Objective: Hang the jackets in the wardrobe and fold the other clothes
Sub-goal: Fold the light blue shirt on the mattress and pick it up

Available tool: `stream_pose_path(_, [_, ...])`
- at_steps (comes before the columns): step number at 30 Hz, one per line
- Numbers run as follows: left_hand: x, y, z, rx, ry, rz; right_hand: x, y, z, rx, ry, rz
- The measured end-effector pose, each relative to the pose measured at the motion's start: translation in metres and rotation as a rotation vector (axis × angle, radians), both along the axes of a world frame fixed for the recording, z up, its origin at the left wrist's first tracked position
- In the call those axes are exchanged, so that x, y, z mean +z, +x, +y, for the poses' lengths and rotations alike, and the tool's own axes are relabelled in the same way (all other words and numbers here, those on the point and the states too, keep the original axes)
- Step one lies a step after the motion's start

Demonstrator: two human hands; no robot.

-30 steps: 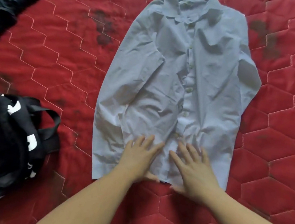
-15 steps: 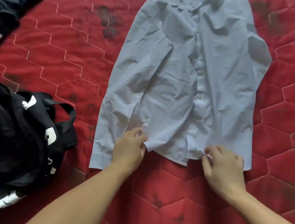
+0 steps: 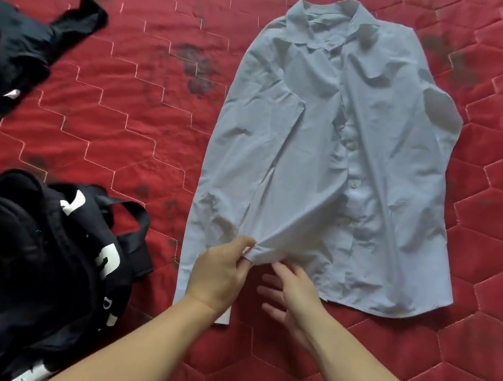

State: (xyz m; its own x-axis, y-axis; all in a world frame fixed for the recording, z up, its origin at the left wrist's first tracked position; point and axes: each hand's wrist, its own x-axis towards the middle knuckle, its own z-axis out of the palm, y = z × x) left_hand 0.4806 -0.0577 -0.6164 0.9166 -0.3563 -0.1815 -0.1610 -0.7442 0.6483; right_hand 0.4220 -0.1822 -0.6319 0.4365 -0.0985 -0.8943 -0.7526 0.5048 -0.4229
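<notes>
A pale blue button-up shirt (image 3: pixel 371 160) lies front up on the red quilted surface (image 3: pixel 134 106), collar away from me, its sleeves folded in over the sides. My left hand (image 3: pixel 221 273) pinches the shirt's bottom hem near its left front corner and lifts it a little. My right hand (image 3: pixel 291 293) hovers just to the right of it, fingers straight and spread, below the raised hem and holding nothing.
A black bag with white lettering (image 3: pixel 31 274) sits at the lower left, its strap close to the shirt's left sleeve. A crumpled black garment (image 3: pixel 16 57) lies at the far left edge. Dark stains mark the quilt left of the shirt.
Both hands pressed flat on the hem, then gripped it. My right hand has now let go and moved left toward my left hand, which still pinches the hem. The view shifted left.
</notes>
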Motion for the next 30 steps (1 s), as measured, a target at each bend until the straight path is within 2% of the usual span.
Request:
stream_pose_path(2, [0.001, 0.006, 0.016, -0.082, 0.060, 0.001, -0.001, 0.009, 0.002, -0.093, 0.046, -0.002])
stream_pose_path(5, [-0.001, 0.011, 0.038, -0.268, 0.332, -0.083, -0.006, 0.012, 0.007, -0.056, 0.122, -0.041])
stream_pose_path(7, [-0.005, 0.019, 0.053, -0.317, 0.521, -0.085, -0.010, 0.010, 0.012, -0.013, 0.141, -0.065])
stream_pose_path(9, [-0.011, 0.029, 0.066, -0.333, 0.699, -0.013, -0.013, 0.007, 0.013, 0.024, 0.030, -0.061])
stream_pose_path(11, [-0.015, 0.032, 0.070, -0.347, 0.841, 0.045, -0.018, 0.000, 0.007, 0.070, -0.165, -0.061])
stream_pose_path(13, [-0.017, 0.025, 0.059, -0.388, 0.897, 0.025, -0.019, -0.010, -0.009, 0.145, -0.408, -0.124])
stream_pose_path(17, [-0.015, -0.002, 0.003, -0.450, 0.695, -0.067, -0.012, -0.028, -0.068, 0.267, -0.973, -0.264])
stream_pose_path(19, [-0.016, -0.019, -0.034, -0.514, 0.569, -0.074, -0.009, -0.031, -0.105, 0.218, -1.157, -0.231])
stream_pose_path(21, [-0.016, -0.032, -0.074, -0.543, 0.478, -0.057, -0.011, -0.035, -0.142, 0.132, -1.260, -0.101])
stream_pose_path(24, [-0.019, -0.051, -0.132, -0.540, 0.406, -0.003, -0.009, -0.044, -0.187, 0.170, -1.160, 0.187])
stream_pose_path(26, [-0.021, -0.064, -0.165, -0.518, 0.367, 0.040, -0.010, -0.052, -0.209, 0.230, -1.060, 0.255])
stream_pose_path(28, [-0.025, -0.073, -0.195, -0.494, 0.299, 0.119, -0.011, -0.054, -0.222, 0.247, -0.951, 0.138])
stream_pose_path(30, [-0.025, -0.074, -0.220, -0.367, 0.189, 0.302, -0.011, -0.054, -0.231, 0.243, -0.673, -0.072])
